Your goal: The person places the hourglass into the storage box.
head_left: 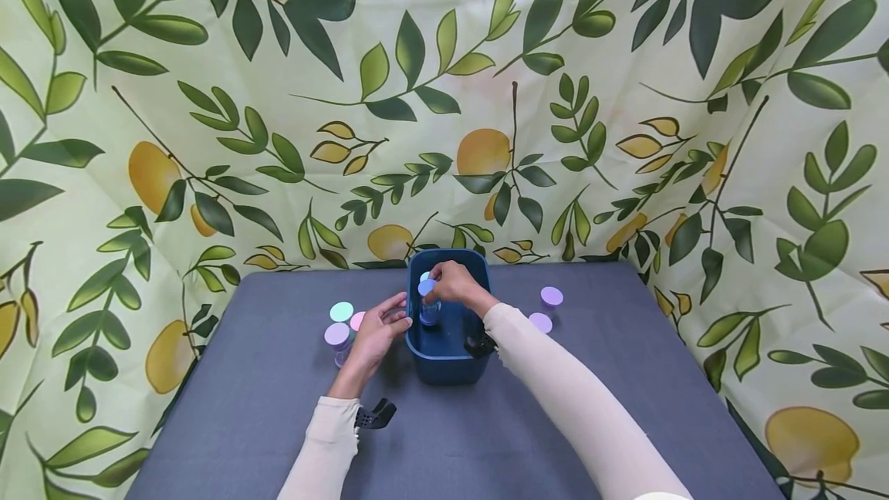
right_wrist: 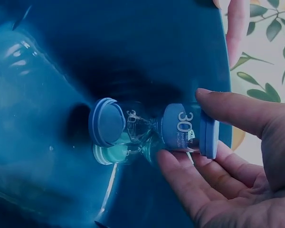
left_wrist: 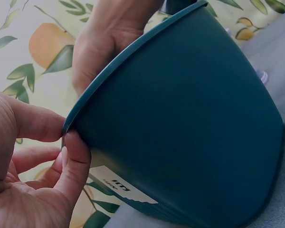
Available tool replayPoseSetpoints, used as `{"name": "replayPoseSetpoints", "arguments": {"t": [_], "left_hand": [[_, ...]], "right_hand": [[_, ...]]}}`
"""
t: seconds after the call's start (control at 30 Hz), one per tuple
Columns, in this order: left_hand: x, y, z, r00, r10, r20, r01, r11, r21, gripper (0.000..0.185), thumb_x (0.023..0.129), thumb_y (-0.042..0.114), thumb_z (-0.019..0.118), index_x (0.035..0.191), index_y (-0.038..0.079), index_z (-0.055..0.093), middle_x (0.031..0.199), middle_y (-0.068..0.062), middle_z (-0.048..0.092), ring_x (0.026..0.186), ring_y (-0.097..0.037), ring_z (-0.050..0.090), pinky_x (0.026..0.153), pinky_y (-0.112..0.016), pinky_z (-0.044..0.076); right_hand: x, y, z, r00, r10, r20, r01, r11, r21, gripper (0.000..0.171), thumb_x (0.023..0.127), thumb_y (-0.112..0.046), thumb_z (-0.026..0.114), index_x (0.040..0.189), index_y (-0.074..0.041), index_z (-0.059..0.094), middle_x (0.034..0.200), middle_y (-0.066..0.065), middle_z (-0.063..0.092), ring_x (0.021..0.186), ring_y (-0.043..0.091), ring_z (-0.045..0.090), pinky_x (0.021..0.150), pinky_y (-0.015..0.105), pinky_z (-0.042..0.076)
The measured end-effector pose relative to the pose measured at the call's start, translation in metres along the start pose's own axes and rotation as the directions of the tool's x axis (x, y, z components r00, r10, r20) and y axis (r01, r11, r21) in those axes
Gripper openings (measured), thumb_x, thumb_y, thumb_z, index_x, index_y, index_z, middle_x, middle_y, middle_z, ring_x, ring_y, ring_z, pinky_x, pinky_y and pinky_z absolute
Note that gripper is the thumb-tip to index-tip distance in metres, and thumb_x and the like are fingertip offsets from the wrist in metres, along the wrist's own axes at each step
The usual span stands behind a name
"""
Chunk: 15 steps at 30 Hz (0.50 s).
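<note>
A dark blue plastic bin [head_left: 447, 371] stands on the table. My right hand [head_left: 458, 284] reaches inside it and grips a blue sand timer [right_wrist: 178, 126] marked 30 by its upper cap, between thumb and fingers. The timer is upright, close to the bin's left wall, its sand mostly in the upper bulb. Right behind it in the bin shows a teal-capped sand timer [right_wrist: 115, 154], partly hidden. My left hand [head_left: 375, 334] pinches the bin's left rim [left_wrist: 133, 50] between thumb and index finger, with the other fingers outside the wall.
Left of the bin, beside my left hand, are a green-capped timer [head_left: 341, 312], a purple-capped timer [head_left: 338, 334] and a pink-capped timer [head_left: 357, 320], partly covered. Two purple-capped timers [head_left: 552, 297] stand to the right. Patterned cloth [head_left: 417, 137] hangs behind the grey table [head_left: 264, 407].
</note>
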<state>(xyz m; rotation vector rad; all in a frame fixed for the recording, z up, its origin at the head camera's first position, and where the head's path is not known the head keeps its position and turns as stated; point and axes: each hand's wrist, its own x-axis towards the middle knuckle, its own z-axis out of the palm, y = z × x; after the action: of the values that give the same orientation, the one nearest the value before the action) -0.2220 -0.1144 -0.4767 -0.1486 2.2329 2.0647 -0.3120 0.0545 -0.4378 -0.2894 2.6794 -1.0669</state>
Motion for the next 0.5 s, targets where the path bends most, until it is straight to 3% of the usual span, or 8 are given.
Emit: {"name": "replayPoseSetpoints", "arguments": {"t": [0.2, 0.5], "left_hand": [[0.0007, -0.0016, 0.0000, 1.000, 0.007, 0.000, -0.007, 1.000, -0.004, 0.051, 0.092, 0.005, 0.063, 0.142, 0.009, 0.052, 0.138, -0.016, 0.055, 0.113, -0.023, 0.059, 0.099, -0.039, 0.052], [-0.0007, -0.0011, -0.0004, 1.000, 0.008, 0.000, -0.008, 1.000, 0.002, 0.051, 0.092, 0.006, 0.063, 0.142, 0.009, 0.053, 0.138, -0.015, 0.055, 0.113, -0.023, 0.059, 0.099, -0.039, 0.052]], "right_hand": [[-0.0029, 0.0020, -0.0013, 1.000, -0.001, 0.016, 0.000, 0.999, 0.039, 0.033, 0.075, -0.015, 0.084, 0.101, -0.005, 0.067, 0.093, 0.008, 0.067, 0.077, 0.020, 0.063, 0.069, 0.029, 0.057], [-0.0012, 0.0088, -0.0003, 0.998, 0.040, 0.043, -0.042, 0.998, 0.056, 0.040, 0.073, -0.019, 0.086, 0.105, -0.003, 0.068, 0.092, 0.007, 0.066, 0.085, 0.024, 0.059, 0.075, 0.034, 0.050]]}}
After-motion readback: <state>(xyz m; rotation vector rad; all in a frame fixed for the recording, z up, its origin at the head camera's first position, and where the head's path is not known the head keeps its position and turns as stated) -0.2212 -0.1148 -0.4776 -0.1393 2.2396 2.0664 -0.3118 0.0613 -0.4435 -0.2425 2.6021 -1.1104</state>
